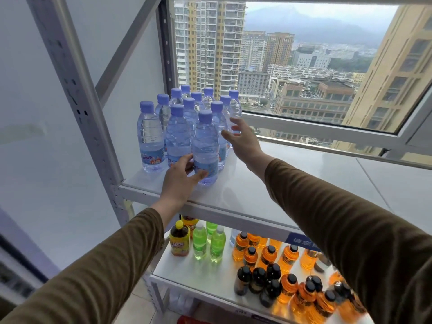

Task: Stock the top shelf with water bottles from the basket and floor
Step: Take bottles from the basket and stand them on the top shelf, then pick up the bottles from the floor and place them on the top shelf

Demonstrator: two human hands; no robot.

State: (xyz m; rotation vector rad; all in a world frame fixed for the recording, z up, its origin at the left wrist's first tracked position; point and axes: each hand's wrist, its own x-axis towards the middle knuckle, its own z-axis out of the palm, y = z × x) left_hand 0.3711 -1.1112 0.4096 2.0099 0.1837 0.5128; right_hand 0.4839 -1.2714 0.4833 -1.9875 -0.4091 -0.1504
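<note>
Presently, both arms extended over the top shelf point(292, 183), olive sleeves nearest the camera. Below the arms, on the lower shelf point(187, 272): yellow, green and orange drink bottles point(247, 256), no part of this task.

Left hand point(180, 178) at the base of the front water bottle point(205, 148); grip loosely curved, thumb against the lower right of the bottle, fingers at its left side near the label. Cannot tell whether a firm hold or a steadying touch; judged as seating the bottle upright near the shelf's front edge, in line with its neighbours.

Right hand point(243, 141) beyond and to the right of the left grip; grip spread wide, fingers straight, holding nothing, fingertips beside the right flank of the water bottle cluster point(187, 118). Judged as a guard against toppling, or a nudge to close ranks.

Behind both grips: cluster packed tight in the shelf's left rear corner, purple caps up, presumably to leave the bare right portion for further stock. Basket and floor not in view. Window point(304, 66) beyond.
</note>
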